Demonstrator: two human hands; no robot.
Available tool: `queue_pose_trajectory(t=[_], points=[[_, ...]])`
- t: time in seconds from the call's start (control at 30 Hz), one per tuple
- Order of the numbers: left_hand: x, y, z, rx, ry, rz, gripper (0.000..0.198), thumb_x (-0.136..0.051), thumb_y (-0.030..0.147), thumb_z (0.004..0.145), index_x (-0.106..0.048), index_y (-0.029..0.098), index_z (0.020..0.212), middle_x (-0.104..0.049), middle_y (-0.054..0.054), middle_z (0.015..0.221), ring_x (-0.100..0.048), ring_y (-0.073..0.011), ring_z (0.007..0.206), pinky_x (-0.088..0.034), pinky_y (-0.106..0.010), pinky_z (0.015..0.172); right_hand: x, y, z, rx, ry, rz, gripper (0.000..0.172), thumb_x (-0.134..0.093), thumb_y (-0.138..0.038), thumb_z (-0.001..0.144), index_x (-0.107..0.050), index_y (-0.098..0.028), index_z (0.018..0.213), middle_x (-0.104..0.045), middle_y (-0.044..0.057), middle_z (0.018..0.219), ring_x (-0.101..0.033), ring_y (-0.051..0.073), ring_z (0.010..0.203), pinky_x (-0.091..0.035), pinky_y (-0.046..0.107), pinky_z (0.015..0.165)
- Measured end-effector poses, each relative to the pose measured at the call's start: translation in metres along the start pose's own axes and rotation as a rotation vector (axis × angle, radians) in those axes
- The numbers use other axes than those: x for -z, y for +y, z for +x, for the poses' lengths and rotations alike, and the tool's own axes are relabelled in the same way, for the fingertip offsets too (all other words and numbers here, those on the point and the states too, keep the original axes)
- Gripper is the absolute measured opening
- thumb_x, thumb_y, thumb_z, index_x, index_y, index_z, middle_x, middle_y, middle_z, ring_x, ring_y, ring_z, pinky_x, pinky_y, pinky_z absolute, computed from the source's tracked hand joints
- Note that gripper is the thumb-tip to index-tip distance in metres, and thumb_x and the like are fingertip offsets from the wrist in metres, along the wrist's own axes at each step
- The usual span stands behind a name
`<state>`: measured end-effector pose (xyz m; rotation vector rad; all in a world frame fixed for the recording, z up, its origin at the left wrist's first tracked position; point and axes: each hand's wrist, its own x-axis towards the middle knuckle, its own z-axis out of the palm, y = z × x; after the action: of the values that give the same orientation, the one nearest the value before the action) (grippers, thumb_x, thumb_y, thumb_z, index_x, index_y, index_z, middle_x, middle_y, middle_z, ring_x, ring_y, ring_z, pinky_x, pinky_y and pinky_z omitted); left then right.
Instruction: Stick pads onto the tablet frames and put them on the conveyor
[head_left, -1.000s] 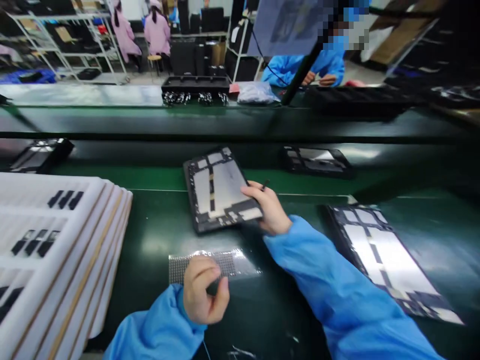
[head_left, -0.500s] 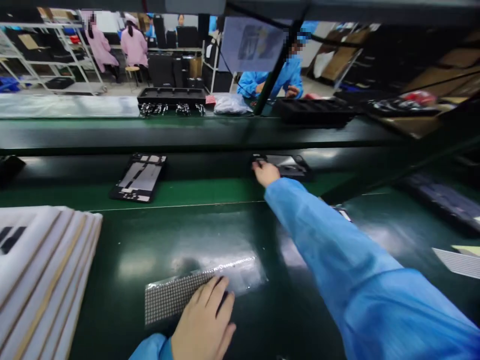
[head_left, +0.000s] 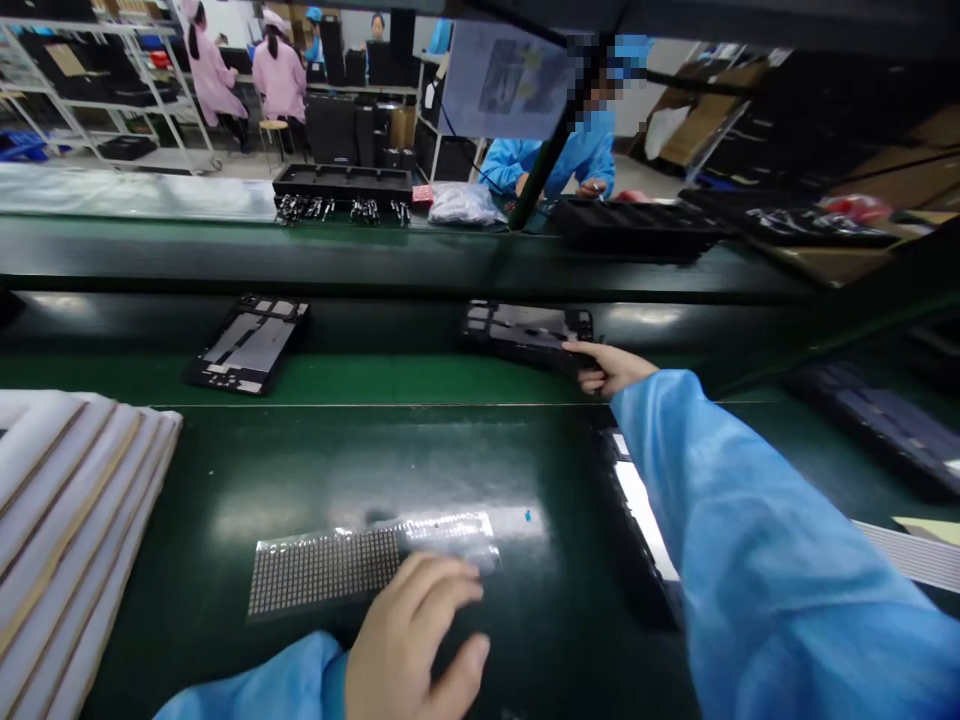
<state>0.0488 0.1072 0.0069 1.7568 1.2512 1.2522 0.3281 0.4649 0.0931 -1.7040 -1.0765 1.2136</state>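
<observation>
My right hand reaches out to the far strip of the bench. Its fingers pinch the near right corner of a flat black tablet housing with silvery parts inside. My left hand is open, thumb and fingers apart, at the near side of the green worktop. Just beyond its fingertips lies a clear sheet with rows of small dark square pads. A second black tablet housing rests at the far left. Partly hidden by my right sleeve, another dark housing with a bright white panel lies on the worktop.
A stack of white foam sheets stands at the left. Another dark housing and striped strips lie at the right. Black trays line the far ledge. A co-worker in blue sits beyond a slanted dark post.
My right hand has shifted from the left end of the far housing to its near right corner, and that housing sits further left. My left hand has lifted off the pad sheet.
</observation>
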Motion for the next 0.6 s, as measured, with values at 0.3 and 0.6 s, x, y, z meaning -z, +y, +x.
queue_pose_trajectory(t=[0.3, 0.6], points=[[-0.033, -0.017, 0.123, 0.730, -0.009, -0.684, 0.082, -0.092, 0.080, 0.087, -0.073, 0.019, 0.138, -0.086, -0.021, 0.136, -0.084, -0.0332, 0.124, -0.067, -0.048, 0.112, 0.011, 0.087, -0.286, -0.212, -0.811, -0.094, 0.063, -0.080, -0.089, 0.093, -0.085, -0.029, 0.077, -0.062, 0.007, 0.066, -0.060, 0.026, 0.061, -0.062, 0.048, 0.063], [0.077, 0.015, -0.010, 0.739, -0.726, -0.499, 0.038, -0.098, 0.040, 0.081, -0.085, 0.022, 0.111, -0.085, -0.002, 0.090, -0.078, -0.0226, 0.078, -0.063, -0.035, 0.073, 0.065, 0.112, -0.322, -0.093, -0.533, 0.094, 0.044, -0.079, -0.079, 0.100, -0.094, -0.039, 0.108, -0.061, 0.005, 0.057, -0.061, 0.027, 0.051, -0.055, 0.044, 0.051]])
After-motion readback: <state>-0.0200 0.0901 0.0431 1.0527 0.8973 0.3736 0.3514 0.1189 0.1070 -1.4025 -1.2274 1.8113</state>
